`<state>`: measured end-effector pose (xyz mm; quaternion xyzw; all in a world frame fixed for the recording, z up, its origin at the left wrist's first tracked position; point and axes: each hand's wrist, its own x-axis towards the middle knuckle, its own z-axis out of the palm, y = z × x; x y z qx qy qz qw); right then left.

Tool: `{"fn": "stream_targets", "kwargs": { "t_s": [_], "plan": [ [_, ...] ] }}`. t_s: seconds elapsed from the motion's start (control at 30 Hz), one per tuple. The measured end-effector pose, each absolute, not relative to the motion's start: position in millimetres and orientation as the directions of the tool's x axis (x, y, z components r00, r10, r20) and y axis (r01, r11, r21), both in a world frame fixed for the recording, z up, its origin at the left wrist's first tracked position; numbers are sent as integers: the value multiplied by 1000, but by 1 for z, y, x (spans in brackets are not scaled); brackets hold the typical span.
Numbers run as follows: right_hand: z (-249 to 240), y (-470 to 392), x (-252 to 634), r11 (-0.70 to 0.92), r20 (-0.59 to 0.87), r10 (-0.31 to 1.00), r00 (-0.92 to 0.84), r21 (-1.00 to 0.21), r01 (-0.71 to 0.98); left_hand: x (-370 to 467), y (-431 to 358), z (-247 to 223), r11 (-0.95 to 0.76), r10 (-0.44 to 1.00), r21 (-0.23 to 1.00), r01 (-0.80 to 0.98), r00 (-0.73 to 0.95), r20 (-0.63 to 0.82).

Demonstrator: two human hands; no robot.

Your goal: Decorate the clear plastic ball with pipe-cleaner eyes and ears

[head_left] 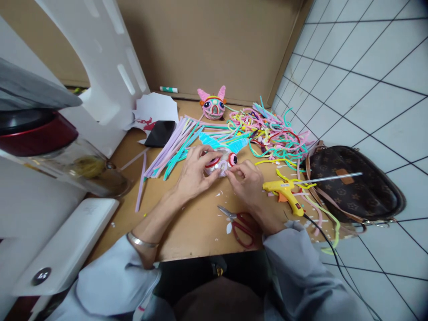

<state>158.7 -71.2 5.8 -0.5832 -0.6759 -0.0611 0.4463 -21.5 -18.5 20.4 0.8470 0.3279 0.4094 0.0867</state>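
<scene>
My left hand (195,176) is wrapped round the side of a small pipe-cleaner animal head (223,167), holding it just above the table. The head has a pale, clear-looking round body, turquoise ears (236,145) and bulging eyes ringed in pink and red. At its front, my right hand (246,182) has thumb and forefinger pinched together close to the snout. What sits between those fingertips is too small to make out. Red-handled scissors (243,229) lie partly open below my right hand. To its right rests a yellow hot glue gun (284,191) with a glue stick in it.
A finished-looking pink-eared head (214,107) stands at the back. Pipe cleaners lie in a bundle (174,142) and a tangled heap (270,131). A phone (161,133), glass bottle (83,165) and white power bank (73,245) are left; a brown bag (354,187) is right.
</scene>
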Motion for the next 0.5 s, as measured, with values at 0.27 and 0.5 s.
{"fn": "stream_targets", "kwargs": {
  "t_s": [0.27,0.5],
  "plan": [
    [4,-69,153,280,661,744,97,-441,853,-21,-16,19,-796,598,426,429,455,660],
    [7,-69,155,263,630,768,113,-472,842,-22,-19,24,-763,645,477,437,466,605]
  ]
}}
